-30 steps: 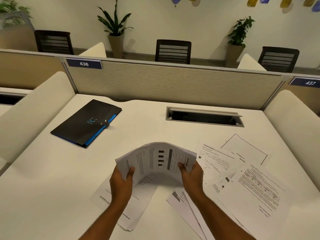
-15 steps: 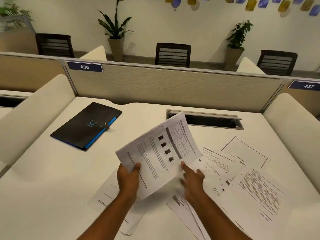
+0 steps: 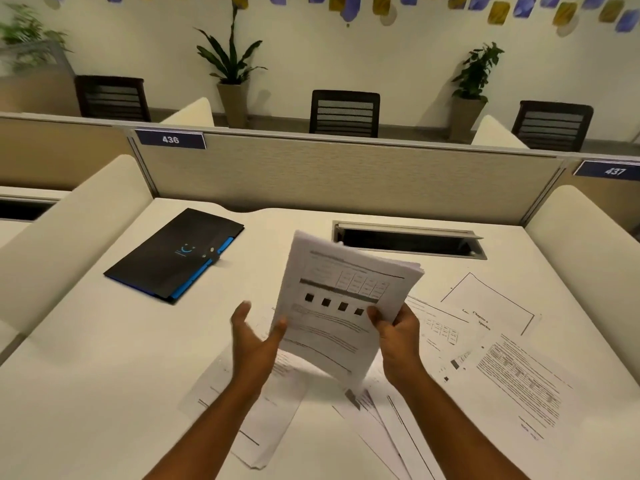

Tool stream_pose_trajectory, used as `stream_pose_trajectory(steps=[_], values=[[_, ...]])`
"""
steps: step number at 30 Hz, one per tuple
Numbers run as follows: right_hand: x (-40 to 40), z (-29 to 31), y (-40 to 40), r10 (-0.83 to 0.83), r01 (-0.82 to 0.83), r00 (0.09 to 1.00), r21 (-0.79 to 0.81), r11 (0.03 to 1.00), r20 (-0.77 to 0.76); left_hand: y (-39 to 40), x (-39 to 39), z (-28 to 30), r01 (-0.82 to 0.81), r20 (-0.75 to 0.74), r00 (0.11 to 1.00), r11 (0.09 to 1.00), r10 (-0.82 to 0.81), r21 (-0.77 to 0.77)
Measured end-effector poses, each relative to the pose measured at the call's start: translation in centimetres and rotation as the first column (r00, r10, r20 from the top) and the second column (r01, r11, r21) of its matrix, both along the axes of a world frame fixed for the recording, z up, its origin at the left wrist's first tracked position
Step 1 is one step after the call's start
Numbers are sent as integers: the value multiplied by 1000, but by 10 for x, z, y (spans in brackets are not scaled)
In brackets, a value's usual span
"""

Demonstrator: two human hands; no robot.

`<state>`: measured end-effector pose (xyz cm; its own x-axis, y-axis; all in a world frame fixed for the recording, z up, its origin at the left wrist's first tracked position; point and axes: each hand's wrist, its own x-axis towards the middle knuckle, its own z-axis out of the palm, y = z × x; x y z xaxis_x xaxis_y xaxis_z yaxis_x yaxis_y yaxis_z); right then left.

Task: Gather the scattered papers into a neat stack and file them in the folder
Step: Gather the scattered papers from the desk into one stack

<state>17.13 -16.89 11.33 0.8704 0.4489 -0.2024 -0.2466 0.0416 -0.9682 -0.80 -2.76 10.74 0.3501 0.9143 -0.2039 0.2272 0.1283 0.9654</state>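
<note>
White stack (image 3: pixel 341 299) turned upright — right hand (image 3: pixel 398 336) now gripping, left hand (image 3: pixel 254 336) released

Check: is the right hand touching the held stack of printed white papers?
Touching. Head view: the right hand grips the stack of printed white papers at its right edge, thumb lying on the top sheet.

A white desk (image 3: pixel 104 393) carries a closed black folder (image 3: pixel 173 254) far-left of the left hand (image 3: pixel 254 337), loose printed sheets (image 3: pixel 502 358) beneath and right of both hands.
</note>
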Motion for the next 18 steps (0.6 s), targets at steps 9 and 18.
stream_pose_trajectory(steps=[9, 18], values=[[-18, 15, -4, 0, -9, 987, 51, 999, 162, -4, 13, 40, 180, 191, 955, 955, -227, 235], [-49, -53, -14, 70, -43, 991, -219, 975, 118, -48, -6, -37, 188, 103, 975, 976, -199, 107]])
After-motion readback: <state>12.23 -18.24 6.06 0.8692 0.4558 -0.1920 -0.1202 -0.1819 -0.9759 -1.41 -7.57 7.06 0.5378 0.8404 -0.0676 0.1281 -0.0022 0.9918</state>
